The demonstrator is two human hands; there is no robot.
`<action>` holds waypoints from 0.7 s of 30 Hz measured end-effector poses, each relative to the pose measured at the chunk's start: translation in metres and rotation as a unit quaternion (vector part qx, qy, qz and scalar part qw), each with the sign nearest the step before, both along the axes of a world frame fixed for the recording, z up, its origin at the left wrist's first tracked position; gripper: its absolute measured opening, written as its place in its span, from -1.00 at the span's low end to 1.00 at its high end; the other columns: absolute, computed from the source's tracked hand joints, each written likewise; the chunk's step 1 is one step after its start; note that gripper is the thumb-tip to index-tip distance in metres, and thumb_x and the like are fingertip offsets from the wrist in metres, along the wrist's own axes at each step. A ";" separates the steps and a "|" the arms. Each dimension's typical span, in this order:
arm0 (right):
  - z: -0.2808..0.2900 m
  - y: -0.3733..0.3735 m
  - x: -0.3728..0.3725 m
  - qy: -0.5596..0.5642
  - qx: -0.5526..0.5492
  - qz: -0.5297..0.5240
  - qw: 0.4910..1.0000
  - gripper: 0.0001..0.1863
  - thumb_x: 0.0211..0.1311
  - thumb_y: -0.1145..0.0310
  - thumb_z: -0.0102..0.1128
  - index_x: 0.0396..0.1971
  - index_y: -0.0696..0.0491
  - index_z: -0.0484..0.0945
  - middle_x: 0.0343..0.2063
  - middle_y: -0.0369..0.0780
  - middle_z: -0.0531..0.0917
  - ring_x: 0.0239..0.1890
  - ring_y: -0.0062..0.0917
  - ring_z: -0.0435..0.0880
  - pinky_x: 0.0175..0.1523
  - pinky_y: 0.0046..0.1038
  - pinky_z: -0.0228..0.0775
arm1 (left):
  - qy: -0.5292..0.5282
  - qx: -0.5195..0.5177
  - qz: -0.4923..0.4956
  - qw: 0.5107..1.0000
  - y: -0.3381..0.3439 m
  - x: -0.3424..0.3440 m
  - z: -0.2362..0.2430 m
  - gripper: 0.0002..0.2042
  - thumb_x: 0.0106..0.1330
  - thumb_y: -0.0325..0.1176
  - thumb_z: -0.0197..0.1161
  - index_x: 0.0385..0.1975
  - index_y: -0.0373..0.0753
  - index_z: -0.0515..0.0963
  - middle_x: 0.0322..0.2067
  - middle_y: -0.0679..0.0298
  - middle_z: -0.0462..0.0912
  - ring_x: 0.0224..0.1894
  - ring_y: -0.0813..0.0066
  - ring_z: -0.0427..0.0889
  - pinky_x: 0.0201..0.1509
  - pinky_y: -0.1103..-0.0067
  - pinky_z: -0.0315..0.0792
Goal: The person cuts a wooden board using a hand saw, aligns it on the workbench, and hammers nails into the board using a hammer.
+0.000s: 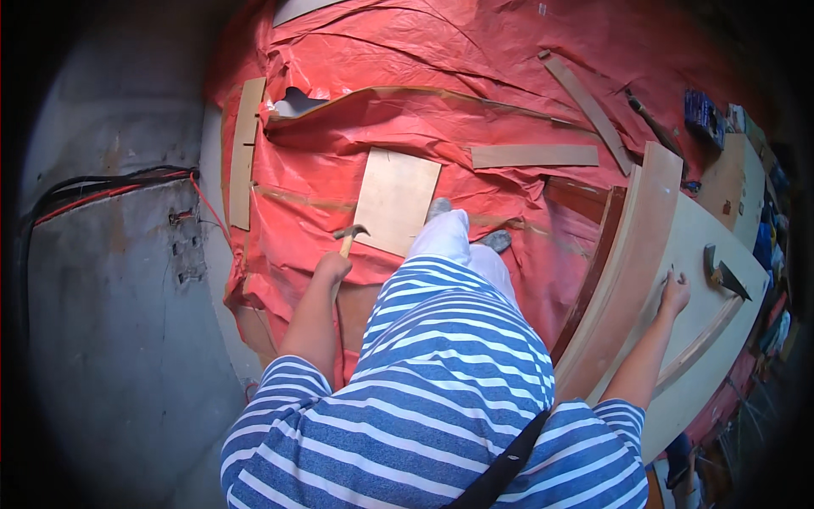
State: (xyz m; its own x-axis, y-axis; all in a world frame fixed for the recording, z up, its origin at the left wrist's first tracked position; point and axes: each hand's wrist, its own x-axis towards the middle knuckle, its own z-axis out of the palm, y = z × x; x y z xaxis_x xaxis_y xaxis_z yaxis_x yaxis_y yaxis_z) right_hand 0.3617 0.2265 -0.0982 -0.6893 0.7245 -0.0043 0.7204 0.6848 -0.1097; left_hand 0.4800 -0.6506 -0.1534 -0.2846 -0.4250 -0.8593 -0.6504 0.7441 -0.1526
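My left hand is closed around the light wooden handle of a claw hammer, held over the red sheeting left of my legs. My right hand is closed at a pale panel on my right, its fingertips on a small thin item too small to make out. Just right of that hand a dark tool with a pointed end lies on the panel. A curved wooden strip is below it, and stacked long boards run along the panel's left edge.
Wrinkled red sheeting covers the floor, with a pale square board by my feet and loose wooden strips around it. A grey wall with black and red cables rises on the left. Mixed items crowd the far right.
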 end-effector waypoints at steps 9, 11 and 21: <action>0.059 -0.204 0.003 0.210 -0.064 0.048 0.974 -0.55 0.20 0.15 0.39 -0.03 0.14 0.65 -0.17 -0.12 0.69 -0.26 -0.41 0.65 -0.07 -0.38 0.54 | 0.031 0.049 -0.102 0.993 -0.071 -0.098 -0.025 -0.69 0.09 -0.32 0.14 -0.33 -0.47 0.66 -0.45 -0.15 0.70 -0.36 0.03 0.75 -0.24 0.24 0.59; 0.060 -0.267 0.036 0.208 -0.092 0.039 0.973 -0.58 0.20 0.17 0.38 -0.04 0.13 0.65 -0.20 -0.15 0.70 -0.27 -0.45 0.66 -0.09 -0.39 0.55 | 0.047 0.083 -0.088 0.992 -0.104 -0.126 -0.042 -0.72 0.11 -0.33 0.16 -0.37 -0.46 0.64 -0.56 -0.07 0.67 -0.49 0.12 0.72 -0.37 0.24 0.57; -0.045 -0.616 0.290 0.029 -0.402 -0.293 0.867 -0.56 0.11 0.18 0.40 -0.12 0.20 0.67 -0.18 -0.03 0.74 -0.11 -0.26 0.73 0.03 -0.30 0.54 | -0.114 0.050 -0.410 0.903 -0.167 -0.267 -0.058 -0.75 0.14 -0.39 0.12 -0.39 -0.48 0.64 -0.59 -0.02 0.65 -0.54 0.19 0.71 -0.47 0.27 0.57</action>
State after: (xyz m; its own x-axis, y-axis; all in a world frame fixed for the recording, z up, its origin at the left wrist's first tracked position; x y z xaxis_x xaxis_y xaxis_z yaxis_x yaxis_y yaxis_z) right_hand 0.6513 -0.3897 -0.1436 -0.2208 0.7287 -0.6483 0.8958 -0.1114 -0.4302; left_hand 0.2132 -0.8176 -0.2114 -0.2793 -0.0690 -0.9577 0.1667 0.9788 -0.1191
